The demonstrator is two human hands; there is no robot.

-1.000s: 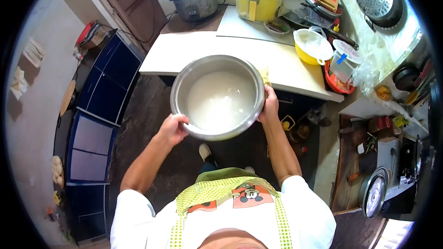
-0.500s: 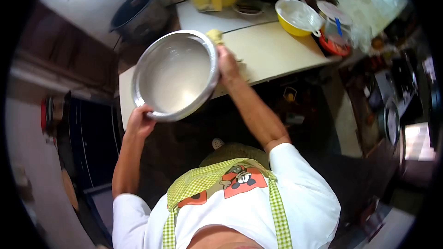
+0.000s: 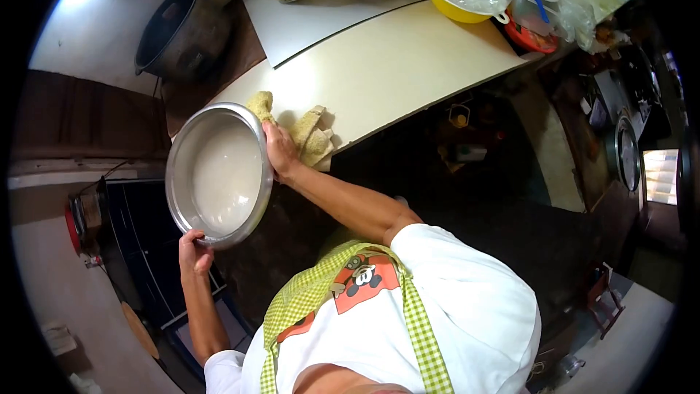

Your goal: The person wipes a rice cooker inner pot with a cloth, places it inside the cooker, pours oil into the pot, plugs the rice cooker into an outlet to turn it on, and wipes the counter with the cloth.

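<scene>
A large round metal bowl (image 3: 226, 175) is held up at the left end of the table, its opening turned toward me. Whitish liquid or batter seems to cover its inside; I cannot tell which. My left hand (image 3: 195, 252) grips the near rim, thumb and fingers closed on it. On the far right side, my right hand (image 3: 281, 149) is closed on the rim. A yellowish cloth (image 3: 313, 135) lies crumpled on the table just beside the right hand, and part of it shows behind that hand.
The cream table (image 3: 394, 66) runs across the top. A dark pot (image 3: 182, 33) stands at the back left. Toward the back right are a yellow bowl (image 3: 463, 11) with plastic in it and a red dish (image 3: 531, 38). A dark blue cabinet (image 3: 149, 241) stands at left.
Both hands have carried the bowl left and toward me, off the tabletop area. My view has turned, and the cloth on the table now shows more fully.
</scene>
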